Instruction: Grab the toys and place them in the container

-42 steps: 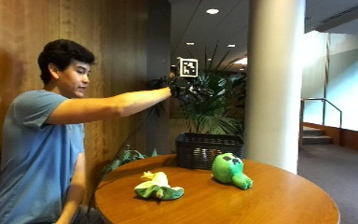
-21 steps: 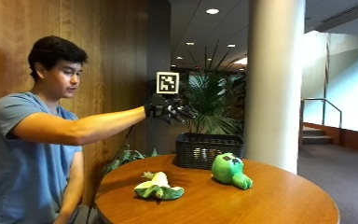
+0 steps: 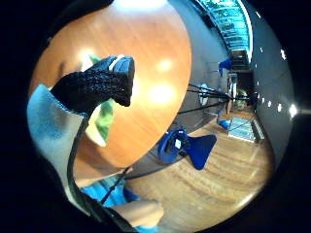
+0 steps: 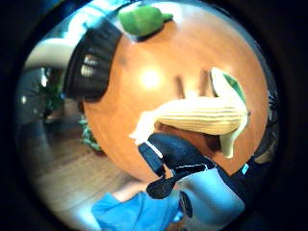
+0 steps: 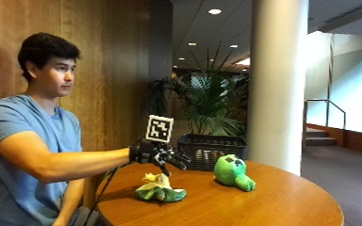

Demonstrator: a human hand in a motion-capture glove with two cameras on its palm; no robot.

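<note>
Seated at a round wooden surface (image 5: 275, 207), gloved right hand (image 5: 152, 153) held out above the corn toy (image 5: 159, 190), not touching it. Fingers (image 3: 104, 80) loosely extended and slightly spread, gripping nothing. Corn toy lying on the surface near the edge closest to the person, pale cob wrapped in green husk, seen close beneath the palm in the thumb side view (image 4: 207, 115). Green plush (image 5: 232, 172) sitting further along the surface, well apart from the corn, just in front of the black basket (image 5: 211, 150). Basket standing at the far edge of the surface, beside a potted palm (image 5: 215, 103) and a white column (image 5: 280, 80).
</note>
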